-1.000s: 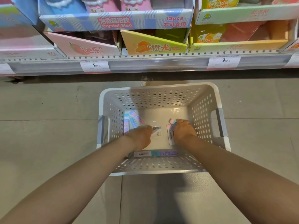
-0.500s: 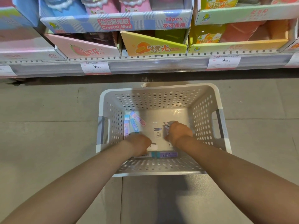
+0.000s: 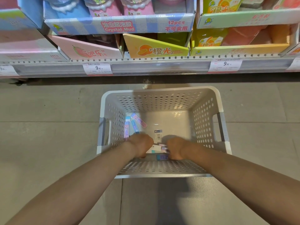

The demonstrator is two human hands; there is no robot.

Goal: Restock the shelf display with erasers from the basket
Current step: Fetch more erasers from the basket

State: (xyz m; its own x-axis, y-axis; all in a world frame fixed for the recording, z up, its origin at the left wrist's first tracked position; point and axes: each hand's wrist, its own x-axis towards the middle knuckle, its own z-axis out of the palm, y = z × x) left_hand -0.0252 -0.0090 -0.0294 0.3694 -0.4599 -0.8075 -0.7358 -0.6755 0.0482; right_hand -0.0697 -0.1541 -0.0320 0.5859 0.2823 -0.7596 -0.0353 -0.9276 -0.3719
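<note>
A white perforated basket (image 3: 159,91) stands on the floor below the shelf (image 3: 159,66). Both my hands are down at its near end. My left hand (image 3: 140,146) is curled around a white and teal eraser (image 3: 154,149) that sticks out to the right. My right hand (image 3: 176,148) is closed on pink and purple erasers (image 3: 164,146) whose ends poke out to the left. A blue-purple eraser (image 3: 162,157) lies flat by the near wall between my hands. Along the left wall lie three loose erasers (image 3: 134,125), pink and blue.
A barcode sticker (image 3: 158,134) sits on the basket floor. On the shelf stand display boxes: a Crystal Mud carton (image 3: 120,25), a pink box (image 3: 87,50), an orange-print box (image 3: 155,48) and yellow-green boxes (image 3: 240,47). Price tags (image 3: 97,68) hang on the rail. Grey floor tiles surround the basket.
Both hands have drawn back toward the basket's near wall and closer together. The right hand carried its erasers from the middle of the basket floor; the left now has a white one.
</note>
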